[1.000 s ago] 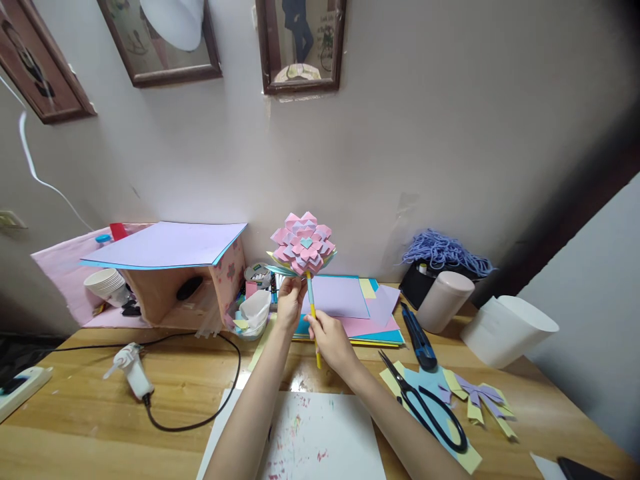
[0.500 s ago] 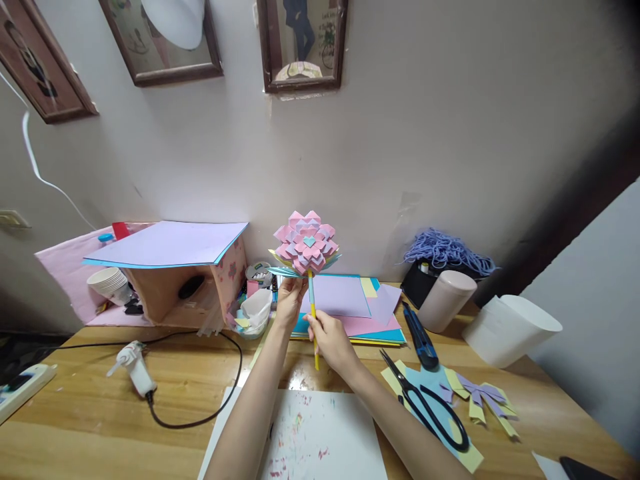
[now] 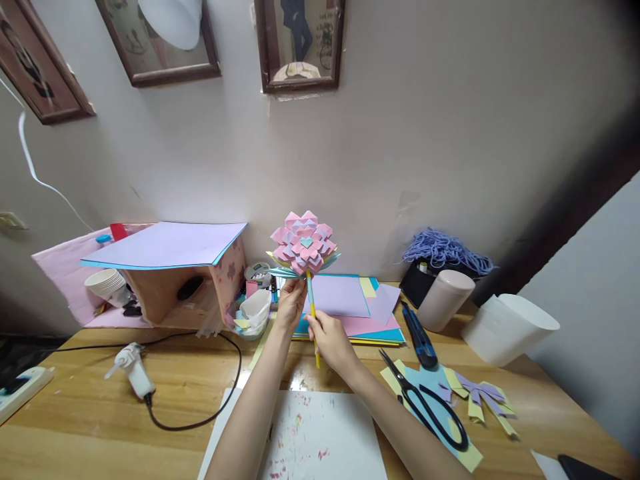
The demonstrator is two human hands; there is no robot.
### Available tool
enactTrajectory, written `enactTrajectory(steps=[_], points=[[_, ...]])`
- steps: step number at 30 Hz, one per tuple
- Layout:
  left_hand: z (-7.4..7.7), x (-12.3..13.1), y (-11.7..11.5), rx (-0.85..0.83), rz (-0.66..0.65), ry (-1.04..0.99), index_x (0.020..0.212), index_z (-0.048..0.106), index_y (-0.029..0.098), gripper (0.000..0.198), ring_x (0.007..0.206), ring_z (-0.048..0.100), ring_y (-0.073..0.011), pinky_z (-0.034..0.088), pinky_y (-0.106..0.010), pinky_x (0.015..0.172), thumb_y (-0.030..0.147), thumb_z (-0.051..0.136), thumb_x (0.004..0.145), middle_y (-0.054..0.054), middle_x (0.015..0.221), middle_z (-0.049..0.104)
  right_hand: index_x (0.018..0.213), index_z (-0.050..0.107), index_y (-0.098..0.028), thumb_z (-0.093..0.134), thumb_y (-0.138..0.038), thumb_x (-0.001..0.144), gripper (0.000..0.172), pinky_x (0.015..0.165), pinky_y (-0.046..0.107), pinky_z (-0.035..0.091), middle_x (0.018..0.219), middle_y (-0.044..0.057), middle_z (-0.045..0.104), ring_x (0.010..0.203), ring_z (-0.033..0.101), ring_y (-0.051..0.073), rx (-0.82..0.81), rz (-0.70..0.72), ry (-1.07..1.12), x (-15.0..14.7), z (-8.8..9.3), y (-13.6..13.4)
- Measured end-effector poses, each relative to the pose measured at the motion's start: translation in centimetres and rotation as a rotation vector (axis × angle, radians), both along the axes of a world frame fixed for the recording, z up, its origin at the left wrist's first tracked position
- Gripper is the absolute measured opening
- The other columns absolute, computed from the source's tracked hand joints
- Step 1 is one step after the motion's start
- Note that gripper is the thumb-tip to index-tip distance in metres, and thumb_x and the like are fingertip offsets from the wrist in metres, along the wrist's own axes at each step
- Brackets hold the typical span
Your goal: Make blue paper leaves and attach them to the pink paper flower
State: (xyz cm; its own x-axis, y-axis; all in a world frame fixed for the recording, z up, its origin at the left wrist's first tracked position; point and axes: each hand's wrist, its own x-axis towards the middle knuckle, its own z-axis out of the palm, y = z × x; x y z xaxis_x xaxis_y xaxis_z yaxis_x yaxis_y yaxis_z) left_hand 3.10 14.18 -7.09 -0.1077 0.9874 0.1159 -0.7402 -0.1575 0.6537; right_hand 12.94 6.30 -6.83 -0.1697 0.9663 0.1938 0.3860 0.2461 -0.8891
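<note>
A paper flower (image 3: 304,241) with pink and lilac petals and a light blue heart at its centre is held upright in front of the wall. Its thin stem (image 3: 311,300) is light blue above and yellow below. My right hand (image 3: 327,335) is closed round the yellow lower part of the stem. Just under the bloom, my left hand (image 3: 291,300) is closed at the blue and yellow paper leaves (image 3: 285,273); its fingertips are partly hidden behind them.
Black scissors (image 3: 425,400), a blue cutter (image 3: 420,337) and paper scraps lie at the right. Behind are stacked coloured sheets (image 3: 340,297), a white roll (image 3: 510,330) and a pink box (image 3: 230,273). A glue gun (image 3: 134,370) with its cord lies left; a stained white sheet (image 3: 320,433) in front.
The flower head has tilted very slightly to the left. Both hands keep their places on it, and the whole view has shifted a little.
</note>
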Motion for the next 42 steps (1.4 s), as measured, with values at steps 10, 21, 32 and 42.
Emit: enactTrajectory(steps=[10, 21, 32, 42], points=[[0.1, 0.3, 0.1, -0.023, 0.023, 0.012, 0.065, 0.065, 0.014, 0.020, 0.079, 0.066, -0.0166, 0.044, -0.028, 0.084, 0.021, 0.078, 0.052, -0.001, 0.072, 0.069, 0.061, 0.041, -0.019, 0.033, -0.035, 0.088, 0.032, 0.046, 0.021, 0.034, 0.053, -0.002, 0.051, 0.041, 0.047, 0.010, 0.003, 0.001, 0.005, 0.0, -0.3, 0.1], [0.5, 0.5, -0.1, -0.062, 0.039, -0.007, 0.066, 0.064, 0.014, 0.017, 0.078, 0.066, -0.0152, 0.043, -0.028, 0.088, 0.015, 0.076, 0.054, 0.000, 0.071, 0.069, 0.062, 0.042, -0.020, 0.032, -0.036, 0.087, 0.031, 0.045, 0.022, 0.034, 0.054, 0.000, 0.053, 0.044, 0.048, 0.012, 0.033, -0.004, -0.017, 0.4, -0.5, 0.5], [-0.5, 0.8, 0.3, -0.090, 0.015, -0.045, 0.066, 0.064, 0.016, 0.018, 0.075, 0.066, -0.0130, 0.045, -0.023, 0.079, 0.020, 0.077, 0.054, 0.001, 0.071, 0.069, 0.063, 0.041, -0.020, 0.032, -0.034, 0.088, 0.029, 0.047, 0.021, 0.034, 0.054, -0.002, 0.051, 0.044, 0.047, 0.011, 0.021, 0.005, -0.015, 0.4, -1.2, 0.9], [-1.3, 1.3, 0.3, -0.080, -0.015, -0.014, 0.072, 0.062, 0.015, 0.024, 0.080, 0.065, -0.0148, 0.042, -0.025, 0.083, 0.026, 0.076, 0.056, 0.000, 0.075, 0.067, 0.065, 0.040, -0.020, 0.032, -0.033, 0.087, 0.026, 0.043, 0.021, 0.034, 0.055, -0.004, 0.049, 0.040, 0.047, 0.010, -0.008, 0.000, -0.013, 0.5, -2.8, 2.0]])
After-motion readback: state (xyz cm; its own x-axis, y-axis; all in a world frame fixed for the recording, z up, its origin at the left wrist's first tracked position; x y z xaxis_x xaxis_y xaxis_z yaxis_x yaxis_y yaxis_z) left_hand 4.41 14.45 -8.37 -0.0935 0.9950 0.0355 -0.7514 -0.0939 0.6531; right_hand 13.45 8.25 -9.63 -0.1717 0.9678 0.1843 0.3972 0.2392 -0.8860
